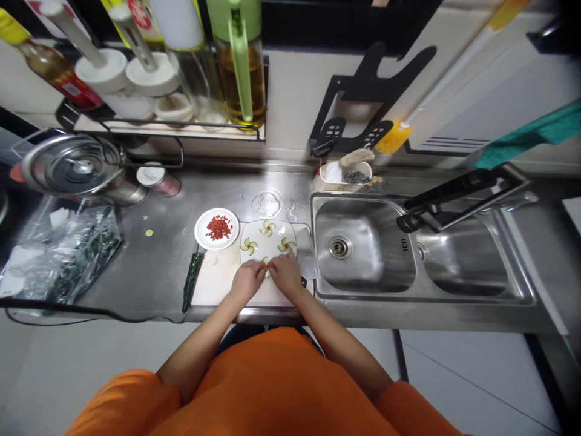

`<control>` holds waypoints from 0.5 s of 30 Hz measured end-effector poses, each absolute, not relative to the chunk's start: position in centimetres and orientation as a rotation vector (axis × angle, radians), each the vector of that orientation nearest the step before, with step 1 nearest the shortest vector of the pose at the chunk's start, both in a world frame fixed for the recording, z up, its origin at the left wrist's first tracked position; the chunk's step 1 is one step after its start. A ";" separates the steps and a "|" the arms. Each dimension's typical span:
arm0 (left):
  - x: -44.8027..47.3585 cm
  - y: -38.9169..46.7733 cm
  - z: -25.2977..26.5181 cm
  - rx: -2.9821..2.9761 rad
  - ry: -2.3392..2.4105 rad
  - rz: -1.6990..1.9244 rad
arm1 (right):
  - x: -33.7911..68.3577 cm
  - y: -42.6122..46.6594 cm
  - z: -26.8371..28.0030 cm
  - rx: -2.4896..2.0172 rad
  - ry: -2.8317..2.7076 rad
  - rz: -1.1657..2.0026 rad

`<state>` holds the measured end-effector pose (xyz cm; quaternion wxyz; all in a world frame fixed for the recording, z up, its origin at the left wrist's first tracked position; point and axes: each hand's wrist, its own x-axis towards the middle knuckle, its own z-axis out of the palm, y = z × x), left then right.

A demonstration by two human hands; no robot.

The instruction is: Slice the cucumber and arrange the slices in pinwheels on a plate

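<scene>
Both hands meet at the near edge of a white square plate (267,245). My left hand (247,281) and my right hand (285,274) have their fingertips pinched together over a cucumber slice arrangement (265,261), partly hidden by the fingers. What each pinch holds is too small to make out. Other cucumber slice pinwheels (267,227) with red centres lie on the plate. The plate rests on a pale cutting board (211,293). Left of it, a small white plate (198,234) bears red goji-like berries (219,227). A cucumber piece (192,280) lies along the board's left edge; a cleaver (305,251) lies at its right.
A double steel sink (363,292) with a black faucet (436,203) is on the right. Behind it stands a container of scrubbers (347,174). On the left are a plastic bag of greens (86,260), a small jar (158,179) and a lidded pot (77,163). A bottle rack (181,127) hangs above.
</scene>
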<state>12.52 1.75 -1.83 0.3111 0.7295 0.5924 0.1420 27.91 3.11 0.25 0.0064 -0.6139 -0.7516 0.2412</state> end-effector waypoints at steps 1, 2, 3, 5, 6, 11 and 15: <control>12.5 1.7 -1.8 1.930 1.560 0.384 | 27.9 3.1 0.2 -1.917 -2.349 0.752; 12.5 1.7 -1.8 1.933 1.557 0.394 | 28.0 3.1 0.2 -1.916 -2.344 0.750; 12.5 1.7 -1.8 1.933 1.554 0.406 | 28.0 3.1 0.2 -1.915 -2.338 0.749; 12.5 1.7 -1.8 1.928 1.550 0.429 | 28.0 3.1 0.1 -1.912 -2.333 0.750; 12.4 1.7 -1.8 1.925 1.549 0.437 | 28.0 3.1 0.1 -1.910 -2.334 0.753; 12.4 1.6 -1.9 1.916 1.549 0.448 | 28.1 3.1 0.1 -1.906 -2.340 0.760; 12.4 1.6 -2.1 1.912 1.555 0.439 | 28.3 3.1 -0.1 -1.902 -2.326 0.758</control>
